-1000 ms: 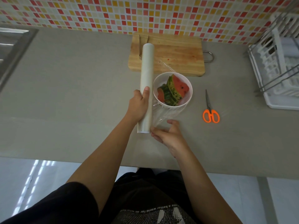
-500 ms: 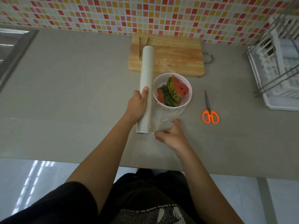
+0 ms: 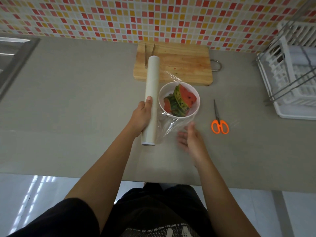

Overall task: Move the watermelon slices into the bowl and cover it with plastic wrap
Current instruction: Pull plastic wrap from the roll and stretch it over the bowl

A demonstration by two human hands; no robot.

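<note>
A white bowl (image 3: 196, 109) stands mid-counter with red and green watermelon slices (image 3: 185, 98) piled inside. My left hand (image 3: 142, 117) grips a long roll of plastic wrap (image 3: 152, 79), which lies just left of the bowl and points away from me. A loose sheet of clear film (image 3: 171, 126) runs from the roll across the bowl's near side and crumples in front of it. My right hand (image 3: 191, 141) is blurred, with its fingers spread. It sits just right of the crumpled film, thumb close to the film's edge, and I see no grip on it.
A wooden cutting board (image 3: 184, 65) lies behind the bowl against the tiled wall, with a thin metal utensil (image 3: 148, 53) on its left end. Orange-handled scissors (image 3: 219, 124) lie right of the bowl. A white dish rack (image 3: 294, 82) stands far right, a sink (image 3: 12, 57) far left.
My right hand let go of the film's edge near the roll's end and slid right with fingers spreading. The film now lies more crumpled before the bowl. My left hand and the roll stayed put.
</note>
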